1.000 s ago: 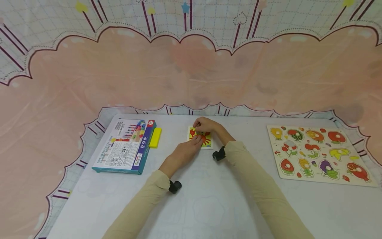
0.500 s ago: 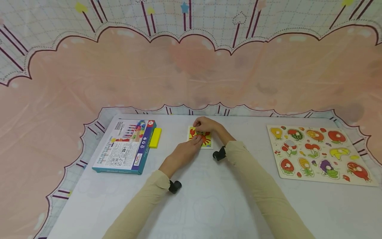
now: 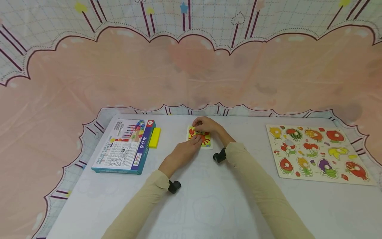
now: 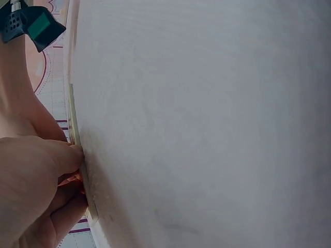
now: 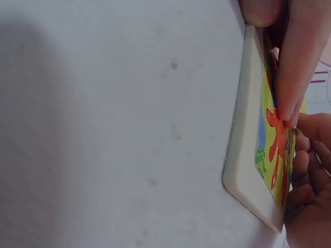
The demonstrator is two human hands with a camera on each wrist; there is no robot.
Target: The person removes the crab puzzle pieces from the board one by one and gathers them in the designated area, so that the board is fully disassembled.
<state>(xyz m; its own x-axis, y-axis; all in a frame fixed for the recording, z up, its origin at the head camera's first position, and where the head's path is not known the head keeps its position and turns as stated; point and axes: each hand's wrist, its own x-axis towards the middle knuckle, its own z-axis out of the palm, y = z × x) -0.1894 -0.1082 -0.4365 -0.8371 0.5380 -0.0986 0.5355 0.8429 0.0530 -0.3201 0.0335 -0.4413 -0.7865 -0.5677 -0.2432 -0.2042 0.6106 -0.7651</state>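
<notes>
A small puzzle board with a red crab on yellow (image 3: 206, 142) lies flat at the table's far middle. Over its left side reaches my left hand (image 3: 183, 153), fingertips on the crab and thumb at the board's edge. My right hand (image 3: 206, 124) bends over the far edge with curled fingers, gripping there; what sits between its fingertips is mostly covered. In the right wrist view, the crab picture (image 5: 279, 139) shows beside the pale rim, left fingers (image 5: 300, 62) above it and right fingers (image 5: 305, 170) behind. The left wrist view has the left hand (image 4: 36, 186) at the board's thin edge.
Left of the hands, a boxed toy (image 3: 123, 146) lies flat, with a yellow block (image 3: 155, 138) against its right side. A large fruit puzzle board (image 3: 319, 154) occupies the table's right. A patterned cloth (image 3: 191, 76) rises behind the far edge.
The head view has shifted very slightly. Both hands and the crab puzzle look the same as before.
</notes>
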